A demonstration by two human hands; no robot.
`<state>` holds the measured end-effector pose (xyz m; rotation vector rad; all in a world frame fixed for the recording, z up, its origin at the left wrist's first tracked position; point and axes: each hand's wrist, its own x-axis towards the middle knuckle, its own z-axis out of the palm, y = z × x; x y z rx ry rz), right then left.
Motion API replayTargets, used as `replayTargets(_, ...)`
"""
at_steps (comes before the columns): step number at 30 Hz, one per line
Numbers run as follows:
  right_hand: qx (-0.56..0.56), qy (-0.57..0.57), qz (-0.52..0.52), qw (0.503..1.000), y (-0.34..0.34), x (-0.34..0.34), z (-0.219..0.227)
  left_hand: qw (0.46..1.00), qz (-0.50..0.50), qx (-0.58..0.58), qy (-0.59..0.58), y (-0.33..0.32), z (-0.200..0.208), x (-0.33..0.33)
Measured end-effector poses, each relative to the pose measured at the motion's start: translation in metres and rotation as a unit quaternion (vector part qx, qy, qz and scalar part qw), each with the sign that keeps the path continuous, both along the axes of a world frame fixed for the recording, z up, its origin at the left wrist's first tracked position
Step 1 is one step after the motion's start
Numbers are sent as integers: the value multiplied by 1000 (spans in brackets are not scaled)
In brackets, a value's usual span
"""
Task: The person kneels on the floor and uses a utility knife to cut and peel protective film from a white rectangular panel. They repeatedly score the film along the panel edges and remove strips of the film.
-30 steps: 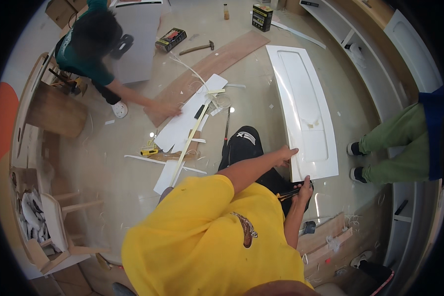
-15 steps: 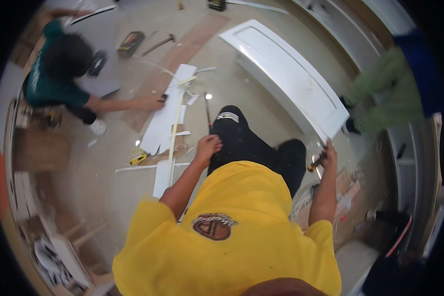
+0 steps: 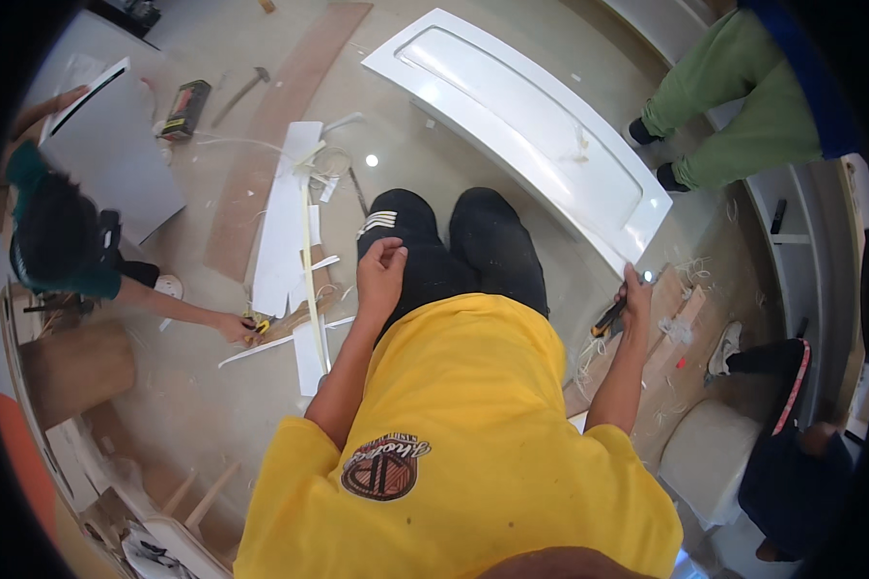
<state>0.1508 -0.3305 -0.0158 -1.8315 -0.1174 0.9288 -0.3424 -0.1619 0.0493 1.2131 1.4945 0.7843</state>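
Note:
My right hand is closed around a tool with a black and orange handle; its kind is not clear. It is at the near right corner of a long white panel with a recessed face and a curved outline. My left hand rests over my left thigh with its fingers curled in, and nothing shows in them. Just beyond my left knee, a thin dark rod lies on the floor. White strips and a pale yellow strip lie to the left.
A co-worker's hand reaches a small yellow tool at left. A hammer, a dark box and a brown board lie farther off. Another person's green-trousered legs stand beyond the panel. Wood scraps lie at right.
The view has shifted, and my knees are closer together. The co-worker's hand has gone from the white strip to the small yellow tool. My right hand still holds its tool by the panel corner.

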Motion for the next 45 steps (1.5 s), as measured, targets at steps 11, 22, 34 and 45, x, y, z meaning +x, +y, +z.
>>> replayTargets(11, -109, -73, 22, 991, 99, 4, 152, 922, -144, 321, 162, 165, 32, 124)
replayTargets(22, 104, -420, 573, 696, 517, -93, 110, 883, -148, 272, 352, 333, -43, 171)
replayTargets(34, 135, -541, 648, 519, 636, -146, 91, 902, -110, 245, 339, 330, -44, 186)
replayTargets(45, 80, -573, 656, 484, 632, -157, 92, 900, -125, 232, 346, 328, -45, 186)
